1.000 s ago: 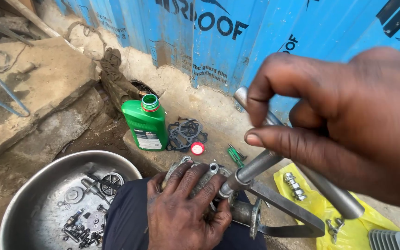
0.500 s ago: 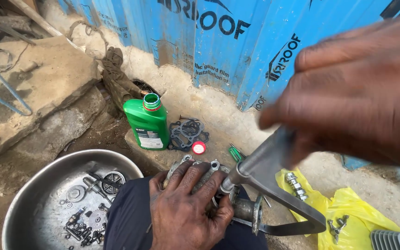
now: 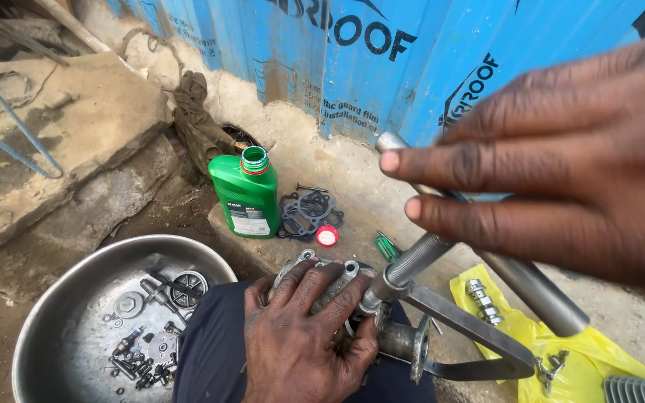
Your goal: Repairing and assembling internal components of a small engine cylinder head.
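I see my left hand (image 3: pixel 307 336) pressed flat over a grey metal engine part (image 3: pixel 322 280) that rests on my dark-trousered knee (image 3: pixel 210 351). Its fingers are spread and curled over the casting, gripping it from above, so that only the part's upper lugs show beyond the fingertips.

My right hand (image 3: pixel 561 172) fills the upper right of the view, close to the camera. Its fingers are stretched out nearly straight and lie across the upper bar of a metal T-handle wrench (image 3: pixel 427 254); I cannot tell whether the thumb closes around the bar behind them. The wrench's knurled shaft slants down to the left and meets the engine part just at the fingertips of my left hand, so the part lies below and left of my right hand, with the tool bridging the two.

On the ground beyond the knee stands an open green oil bottle (image 3: pixel 246 198), its red cap (image 3: pixel 327 236) lying near a black gasket (image 3: pixel 307 209). A steel basin (image 3: pixel 83 313) at the lower left holds small bolts and round parts. A yellow plastic bag (image 3: pixel 561 358) at the lower right carries a camshaft (image 3: pixel 482 300). A blue sheet-metal wall (image 3: pixel 382 60) stands behind.
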